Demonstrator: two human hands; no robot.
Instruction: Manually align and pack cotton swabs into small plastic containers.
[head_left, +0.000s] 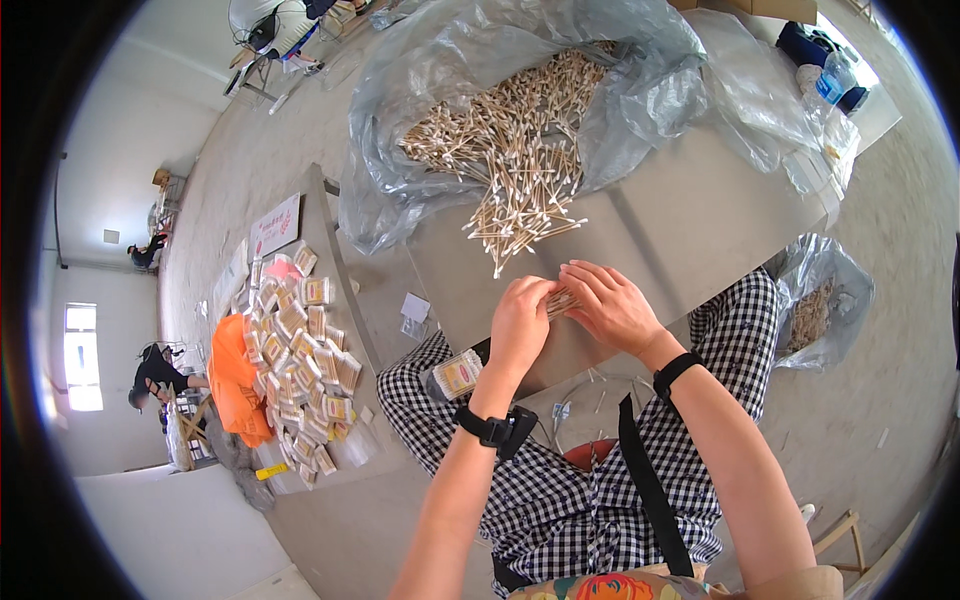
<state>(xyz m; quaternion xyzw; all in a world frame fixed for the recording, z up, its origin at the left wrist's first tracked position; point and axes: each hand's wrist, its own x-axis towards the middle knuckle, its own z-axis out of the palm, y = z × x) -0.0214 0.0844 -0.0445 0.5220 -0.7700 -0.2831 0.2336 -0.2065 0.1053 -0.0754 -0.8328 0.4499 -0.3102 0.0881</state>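
At the near edge of the metal tabletop (690,225), my left hand (520,325) and my right hand (612,308) are close together. Between them is a small bundle of cotton swabs (562,302), partly hidden by the fingers, which are closed around it from both sides. Just beyond my hands lies a loose heap of cotton swabs (530,150), spilling toward me out of a large clear plastic bag (650,95). Beside my left forearm, a filled pack of cotton swabs (458,374) rests by my left thigh.
On my left, a side table holds many swab packs (300,340), an orange bag (232,380) and a printed card (276,226). A plastic bag of swabs (810,310) sits low at right. A water bottle (832,80) stands far right. Other people (160,378) are in the background.
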